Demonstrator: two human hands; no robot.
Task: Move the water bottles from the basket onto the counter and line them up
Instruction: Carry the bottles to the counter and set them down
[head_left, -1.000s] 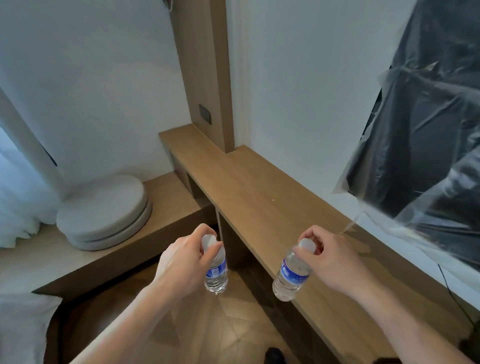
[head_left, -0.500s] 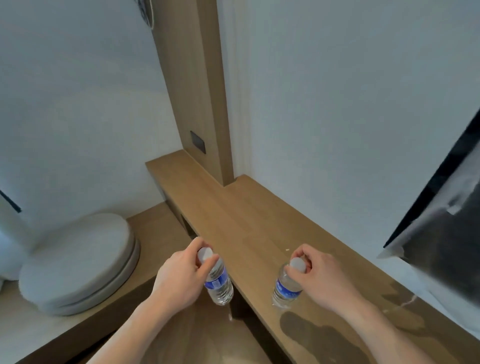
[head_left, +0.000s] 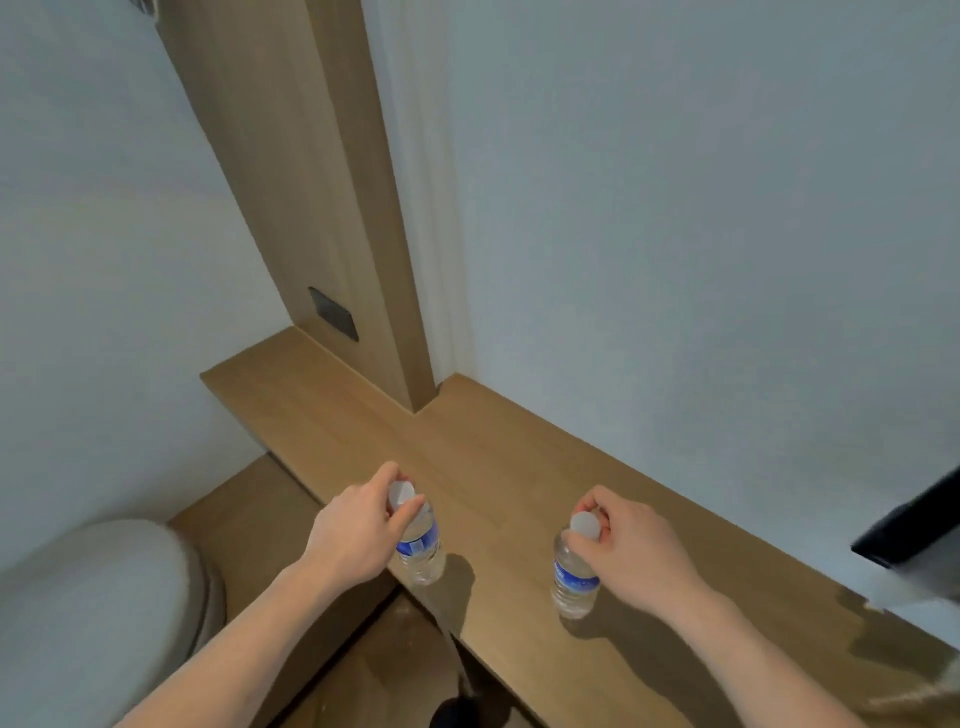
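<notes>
**Two bottles held by their caps at the counter's front edge**

I am looking down at a long wooden counter (head_left: 519, 467) running from about ten o'clock to four o'clock across the view, backed by a pale wall (head_left: 675, 208).

My left hand (head_left: 358, 530) is sitting at roughly seven o'clock from the middle of the frame, its fingers curled round the neck and white cap of the left bottle (head_left: 421, 545). That bottle is a small clear one with a blue label, tilting slightly, its base just at the counter's near edge; I cannot tell whether the base is touching the wood or hanging a little above it. A dark shadow is lying on the counter just to its right.

My right hand (head_left: 634, 545) is at about five o'clock, pinching the white cap of the right bottle (head_left: 574, 571) between thumb and fingertips. This bottle is standing close to upright over the counter top, further in from the edge than the other, and whether it is resting on the surface I cannot say. The two bottles are well apart, side by side along the front of the counter.

At twelve o'clock a wooden post (head_left: 322, 208) is rising from the counter, carrying a dark plate (head_left: 332, 319) low on its face. At eight o'clock a grey rounded cushion (head_left: 93, 597) is lying on a lower wooden ledge (head_left: 244, 499). At three o'clock the dark corner of a flat object (head_left: 914, 525) is poking in from the right edge.
</notes>
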